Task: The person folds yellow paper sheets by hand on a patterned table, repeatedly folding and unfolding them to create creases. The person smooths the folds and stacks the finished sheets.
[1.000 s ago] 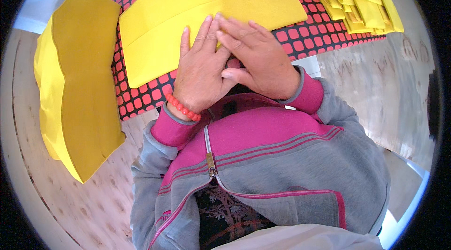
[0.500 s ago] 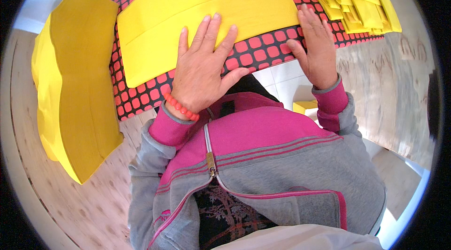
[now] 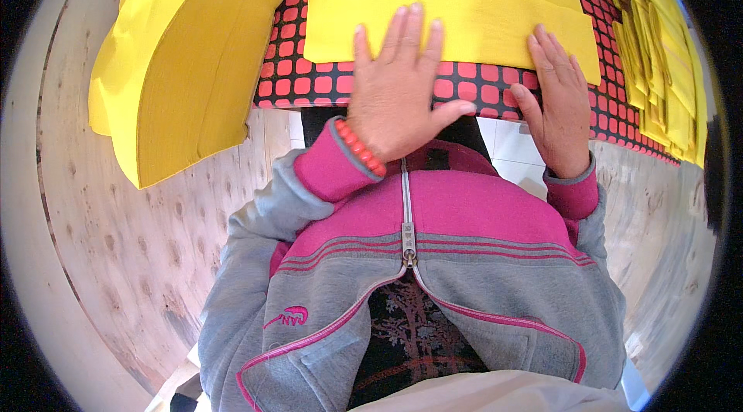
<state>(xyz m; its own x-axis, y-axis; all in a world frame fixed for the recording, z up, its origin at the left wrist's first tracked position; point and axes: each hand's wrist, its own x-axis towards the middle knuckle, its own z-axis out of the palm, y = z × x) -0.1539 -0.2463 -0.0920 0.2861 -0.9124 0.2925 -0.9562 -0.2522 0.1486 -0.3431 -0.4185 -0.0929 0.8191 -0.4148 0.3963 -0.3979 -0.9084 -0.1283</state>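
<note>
Though plain, bright yellow cloth (image 3: 480,6).

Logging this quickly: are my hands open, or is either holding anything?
Left hand: open over yellow fabric, holding nothing.
Right hand: open at the fabric's near edge, holding nothing.

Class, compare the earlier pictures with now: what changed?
The right hand moved rightward, away from the left hand, to the near edge of the yellow fabric panel. The camera view turned. The left hand's fingers stayed spread on the panel; nothing was grasped.
</note>
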